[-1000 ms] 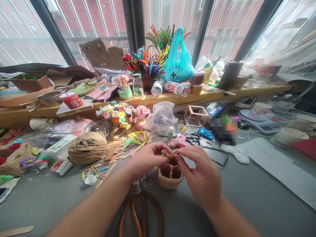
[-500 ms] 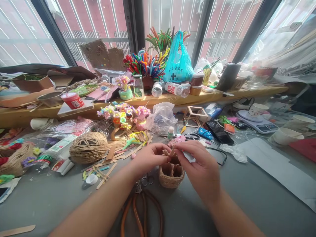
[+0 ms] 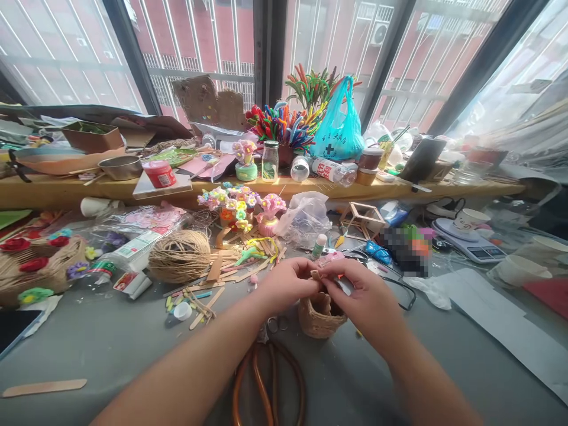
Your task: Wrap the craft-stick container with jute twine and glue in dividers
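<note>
A small round basket (image 3: 322, 322) covered in coiled brown twine stands upright on the grey table, its hollow opening facing up. Above its back rim, my left hand (image 3: 290, 283) is closed, thumb and fingers pinching a raised light-brown piece of the basket. From the other side my right hand (image 3: 361, 290) closes on the same spot, its fingertips nearly touching those of the left. Fingers hide most of the pinched piece, and whether it is twine or another strip is unclear. Scissors with brown loop handles (image 3: 266, 378) lie in front, partly under my left forearm.
A twine ball (image 3: 178, 255), wooden craft sticks (image 3: 213, 269) and a white cap (image 3: 182, 311) lie left. Behind are a glue stick (image 3: 318, 245), pipe-cleaner flowers (image 3: 239, 207) and a plastic bag (image 3: 306, 216). A kitchen scale (image 3: 473, 242) and white paper (image 3: 501, 319) are right.
The whole view has shifted, so things appear farther right. My fingertips have drawn closer together over the basket's back rim, and the basket appears turned or tilted slightly.
</note>
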A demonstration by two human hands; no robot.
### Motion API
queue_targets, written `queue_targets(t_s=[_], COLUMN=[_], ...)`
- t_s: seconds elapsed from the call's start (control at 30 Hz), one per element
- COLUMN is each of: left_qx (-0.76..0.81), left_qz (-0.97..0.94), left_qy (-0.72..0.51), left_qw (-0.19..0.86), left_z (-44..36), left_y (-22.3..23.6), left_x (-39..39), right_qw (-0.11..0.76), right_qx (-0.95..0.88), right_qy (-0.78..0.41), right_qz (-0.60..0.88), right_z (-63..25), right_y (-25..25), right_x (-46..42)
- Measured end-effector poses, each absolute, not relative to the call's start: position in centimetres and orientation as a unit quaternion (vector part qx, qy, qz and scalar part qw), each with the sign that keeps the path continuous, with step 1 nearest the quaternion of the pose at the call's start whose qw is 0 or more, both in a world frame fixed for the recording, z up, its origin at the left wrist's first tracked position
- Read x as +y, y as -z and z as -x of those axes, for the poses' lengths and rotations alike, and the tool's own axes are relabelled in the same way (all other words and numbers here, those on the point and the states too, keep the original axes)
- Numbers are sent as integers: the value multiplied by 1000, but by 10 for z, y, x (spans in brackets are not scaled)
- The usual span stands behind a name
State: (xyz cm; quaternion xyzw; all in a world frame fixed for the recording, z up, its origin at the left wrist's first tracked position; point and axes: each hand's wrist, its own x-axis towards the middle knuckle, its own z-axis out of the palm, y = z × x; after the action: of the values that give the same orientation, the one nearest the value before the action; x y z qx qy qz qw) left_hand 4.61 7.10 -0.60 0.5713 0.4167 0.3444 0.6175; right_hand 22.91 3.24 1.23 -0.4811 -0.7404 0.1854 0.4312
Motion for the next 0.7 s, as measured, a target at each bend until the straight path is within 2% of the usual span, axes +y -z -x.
queue_targets(t_s=[0.27, 0.37, 0.5, 0.57, 0.7], left_qx=[453, 458, 433, 427, 433], left_qz=[-619, -603, -514, -456, -418], left_qy=[-319, -332, -395, -422, -429], left_qw=[556, 562, 626, 657, 674], left_z=[-43, -40, -26, -17, -9], left_y=[-2, -4, -5, -3, 0], left_x=[72, 76, 90, 97, 102], right_qw=[456, 505, 589, 578, 492], right_qx=[-723, -662, -562, -560, -632], right_qy=[-214, -261, -348, -383, -388], right_qz=[473, 488, 464, 453, 455], right_z=[-224, -224, -223, -221, -217], right_y=[-16, -6, 17, 28, 34], right_x=[30, 29, 28, 28, 27])
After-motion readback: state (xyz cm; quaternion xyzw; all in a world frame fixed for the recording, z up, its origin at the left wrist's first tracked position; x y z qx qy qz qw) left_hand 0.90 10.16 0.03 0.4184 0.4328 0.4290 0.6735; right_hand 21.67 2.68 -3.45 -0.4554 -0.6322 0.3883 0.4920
